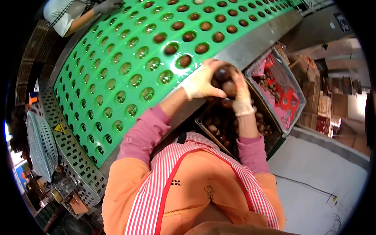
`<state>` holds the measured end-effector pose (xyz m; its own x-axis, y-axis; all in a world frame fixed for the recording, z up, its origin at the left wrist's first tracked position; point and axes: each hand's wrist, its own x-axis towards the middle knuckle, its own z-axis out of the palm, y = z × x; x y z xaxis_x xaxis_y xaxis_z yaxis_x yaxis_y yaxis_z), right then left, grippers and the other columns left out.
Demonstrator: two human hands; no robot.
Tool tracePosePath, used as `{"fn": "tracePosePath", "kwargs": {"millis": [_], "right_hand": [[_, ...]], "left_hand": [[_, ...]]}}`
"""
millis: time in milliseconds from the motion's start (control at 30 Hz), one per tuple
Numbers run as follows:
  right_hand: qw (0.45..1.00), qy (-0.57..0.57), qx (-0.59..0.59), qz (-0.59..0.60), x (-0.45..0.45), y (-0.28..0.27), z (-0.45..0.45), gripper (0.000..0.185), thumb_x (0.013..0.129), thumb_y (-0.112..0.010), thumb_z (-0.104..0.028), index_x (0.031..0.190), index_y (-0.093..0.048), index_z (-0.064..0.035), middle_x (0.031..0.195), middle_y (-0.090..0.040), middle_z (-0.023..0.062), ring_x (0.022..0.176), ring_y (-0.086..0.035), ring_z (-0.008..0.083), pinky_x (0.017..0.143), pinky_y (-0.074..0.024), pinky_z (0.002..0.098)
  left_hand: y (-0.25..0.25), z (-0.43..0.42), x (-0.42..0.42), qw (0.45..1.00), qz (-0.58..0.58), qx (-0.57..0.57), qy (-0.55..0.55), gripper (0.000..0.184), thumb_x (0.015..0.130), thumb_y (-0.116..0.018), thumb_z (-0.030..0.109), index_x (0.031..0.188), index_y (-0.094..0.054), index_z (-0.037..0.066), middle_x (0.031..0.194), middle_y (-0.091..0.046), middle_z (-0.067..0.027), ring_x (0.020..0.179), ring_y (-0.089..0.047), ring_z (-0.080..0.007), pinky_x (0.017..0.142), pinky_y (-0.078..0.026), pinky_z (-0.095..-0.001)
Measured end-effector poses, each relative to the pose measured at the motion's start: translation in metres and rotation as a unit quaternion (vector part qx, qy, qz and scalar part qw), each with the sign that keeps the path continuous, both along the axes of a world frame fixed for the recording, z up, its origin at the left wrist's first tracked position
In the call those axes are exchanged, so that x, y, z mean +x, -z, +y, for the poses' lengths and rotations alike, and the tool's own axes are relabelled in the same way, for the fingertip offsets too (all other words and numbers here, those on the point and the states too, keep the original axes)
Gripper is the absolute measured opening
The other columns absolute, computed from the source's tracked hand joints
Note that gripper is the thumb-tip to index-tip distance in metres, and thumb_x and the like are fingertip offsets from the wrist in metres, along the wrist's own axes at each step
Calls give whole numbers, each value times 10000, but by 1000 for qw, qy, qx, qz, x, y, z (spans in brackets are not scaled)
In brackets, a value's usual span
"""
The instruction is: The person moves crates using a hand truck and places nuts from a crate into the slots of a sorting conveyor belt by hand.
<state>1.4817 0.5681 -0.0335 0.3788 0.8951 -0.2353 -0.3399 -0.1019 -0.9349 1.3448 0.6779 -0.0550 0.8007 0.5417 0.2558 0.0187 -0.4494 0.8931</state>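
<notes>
Green sheet [122, 83]: glistening beside the worker, its round pockets running in rows, with brown nuts [201, 48] sitting in many along the upper right, near a metal ledge [250, 42].

Held cluster [223, 74]: several dark, round nuts are bunching between the worker's two hands, above the crate [269, 111] and just beside the ledge.

Step above the crate: the worker appears to be gathering a double handful; whether it is rising or lowering, an onlooker cannot tell.

Next move with the nuts: the round load seems to be calling for a snug, level cup, since pieces could be slipping through the gap under the thumbs.

Left glove: the left hand [201, 81] is bending round the cluster's near side, thumb spreading low, fingers arching over the top.

Right glove: the right hand [241, 91] is pressing in from the opposite side, fingers curving; some fingertips are hiding behind the nuts.

Both palms: facing each other, they are clamping the cluster between them.

Grey glove: a co-worker's hand [109, 7] is reaching along the sheet's far edge; its grip is too small to tell.
</notes>
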Motion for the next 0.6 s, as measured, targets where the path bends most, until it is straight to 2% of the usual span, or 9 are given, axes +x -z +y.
{"fn": "tracePosePath", "kwargs": {"millis": [200,233,300,333,367,400,467,567,600], "right_hand": [[969,-186,-64,152,-142,59,117,525,869,-671,-428,1251,-566,-84,1171,-592,51,1043,-560,180,834,-499,331],[958,-222,-20,179,-163,82,132,520,849,-700,-417,1228,-587,-80,1154,-601,56,1040,-565,185,826,-503,328],[958,-260,-50,111,-191,107,152,508,808,-745,-393,1165,-636,-49,1118,-618,69,1008,-579,189,840,-501,322],[962,-267,-50,-21,-200,111,162,468,784,-751,-384,1061,-685,-12,1104,-634,127,971,-616,241,870,-501,362],[930,-237,18,-281,-206,115,171,401,771,-733,-325,1012,-701,-6,1109,-631,191,961,-636,323,891,-497,387],[914,-204,46,-347,-206,117,184,367,759,-723,-303,999,-709,-26,1133,-615,202,978,-627,352,899,-496,393],[892,-132,65,-426,-207,99,212,308,733,-694,-248,1001,-726,-98,1210,-576,176,1001,-617,370,904,-499,392],[786,-271,15,-556,-193,97,262,315,734,-674,-295,1006,-734,-146,1225,-574,157,1005,-619,347,912,-500,401],[779,-335,13,-530,-186,97,280,314,738,-662,-316,998,-740,-157,1180,-599,155,1022,-612,339,908,-502,396]], "left_hand": [[31,49,-175,976,77,-23,-203,1029,491,-884,311,1388,-428,95,1379,-395,-201,1301,-388,-382,1123,-334,-437],[41,50,-198,968,94,-17,-231,1026,494,-883,314,1387,-428,95,1390,-389,-192,1311,-377,-382,1127,-326,-445],[67,51,-230,968,35,-40,-246,1020,500,-881,319,1388,-430,99,1395,-386,-187,1318,-369,-378,1132,-314,-460],[72,49,-240,960,-4,-110,-259,958,551,-865,321,1382,-434,115,1398,-384,-182,1323,-365,-365,1132,-310,-462],[80,48,-245,940,-4,-140,-311,805,615,-842,312,1316,-496,116,1370,-400,-180,1298,-396,-352,1105,-346,-447],[84,50,-249,931,6,-135,-338,725,636,-834,304,1263,-527,111,1338,-424,-176,1267,-426,-344,1072,-376,-448],[90,57,-252,911,15,-118,-396,563,661,-825,287,1132,-586,91,1221,-507,-158,1146,-521,-321,972,-447,-449],[90,61,-248,904,69,-111,-406,528,678,-815,278,1110,-582,85,1140,-561,-147,1049,-571,-324,928,-469,-413],[82,63,-250,913,93,-88,-386,517,683,-812,268,1107,-581,85,1142,-563,-154,1054,-568,-342,920,-472,-415]]}}
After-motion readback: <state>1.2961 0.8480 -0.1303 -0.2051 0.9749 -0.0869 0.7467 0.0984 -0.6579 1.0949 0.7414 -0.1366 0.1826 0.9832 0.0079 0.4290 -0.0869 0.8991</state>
